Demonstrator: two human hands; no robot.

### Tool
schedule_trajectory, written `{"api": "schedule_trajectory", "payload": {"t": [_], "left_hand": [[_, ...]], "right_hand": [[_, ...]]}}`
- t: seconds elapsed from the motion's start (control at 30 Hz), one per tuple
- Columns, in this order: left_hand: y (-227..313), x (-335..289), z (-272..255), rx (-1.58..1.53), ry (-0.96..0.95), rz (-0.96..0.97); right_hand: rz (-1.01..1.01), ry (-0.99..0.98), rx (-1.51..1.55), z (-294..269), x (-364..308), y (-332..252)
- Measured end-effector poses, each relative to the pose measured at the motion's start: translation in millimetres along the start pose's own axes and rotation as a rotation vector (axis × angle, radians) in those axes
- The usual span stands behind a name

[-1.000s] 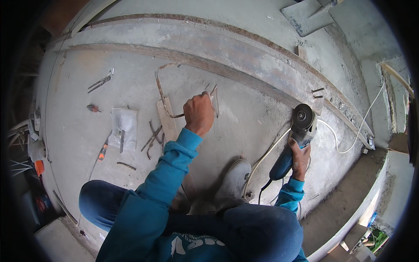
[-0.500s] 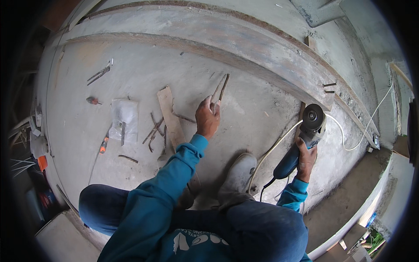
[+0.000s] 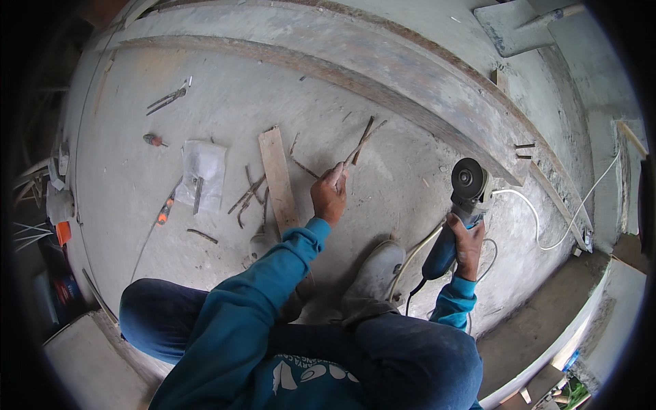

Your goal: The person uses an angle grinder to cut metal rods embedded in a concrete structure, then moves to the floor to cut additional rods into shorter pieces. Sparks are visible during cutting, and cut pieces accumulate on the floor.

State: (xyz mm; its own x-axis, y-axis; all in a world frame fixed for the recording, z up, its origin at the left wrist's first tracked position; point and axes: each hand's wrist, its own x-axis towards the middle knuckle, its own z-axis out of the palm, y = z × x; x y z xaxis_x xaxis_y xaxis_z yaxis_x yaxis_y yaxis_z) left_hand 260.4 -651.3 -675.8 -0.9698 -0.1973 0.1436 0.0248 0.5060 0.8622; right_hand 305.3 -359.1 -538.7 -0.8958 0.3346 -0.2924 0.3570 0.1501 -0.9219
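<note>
My left hand [image 3: 329,196] is closed round one end of a thin, rusty steel rod [image 3: 370,140], which points away to the far right. A darker short rod [image 3: 364,135] crosses behind it; whether my fingers touch that one too, I cannot tell. In my right hand [image 3: 467,244] is a blue and grey angle grinder [image 3: 444,253], its disc [image 3: 467,178] facing up and its cord trailing back toward my shoe. Several bent rod pieces [image 3: 251,194] lie beside a narrow wooden board [image 3: 276,171], left of my left hand.
Pincers [image 3: 167,100], a small red-handled tool [image 3: 154,140], a clear plastic bag [image 3: 204,171] and an orange-and-black-handled screwdriver [image 3: 165,210] lie on the concrete floor at left. A long beam [image 3: 383,75] spans the far side. A pale cable [image 3: 526,205] runs at right. A shovel blade [image 3: 512,27] rests far right.
The grinder has shifted slightly left and turned a little. The rod in my left hand has swung right and now crosses the darker one. The view has moved a little.
</note>
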Motion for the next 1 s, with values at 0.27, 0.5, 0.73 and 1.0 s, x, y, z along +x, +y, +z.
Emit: {"api": "schedule_trajectory", "payload": {"t": [0.27, 0.5, 0.73, 1.0], "left_hand": [[29.7, 21.6, 2.3, 0.056, -0.033, -0.219], [37.7, 18.7, 13.3, -0.437, -0.044, -0.72], [27.7, -8.4, 16.0, -0.164, -0.143, -0.452], [4.1, -33.0, 16.2, 0.073, -0.113, -0.089]], "right_hand": [[0.053, -0.043, -0.028, 13.7, 7.1, 10.7], [0.052, -0.091, -0.059, 24.5, 16.2, 12.1], [0.003, -0.256, -0.199, 36.0, 43.4, 16.0], [-0.096, -0.544, -0.321, 59.6, 99.7, 38.4]]}}
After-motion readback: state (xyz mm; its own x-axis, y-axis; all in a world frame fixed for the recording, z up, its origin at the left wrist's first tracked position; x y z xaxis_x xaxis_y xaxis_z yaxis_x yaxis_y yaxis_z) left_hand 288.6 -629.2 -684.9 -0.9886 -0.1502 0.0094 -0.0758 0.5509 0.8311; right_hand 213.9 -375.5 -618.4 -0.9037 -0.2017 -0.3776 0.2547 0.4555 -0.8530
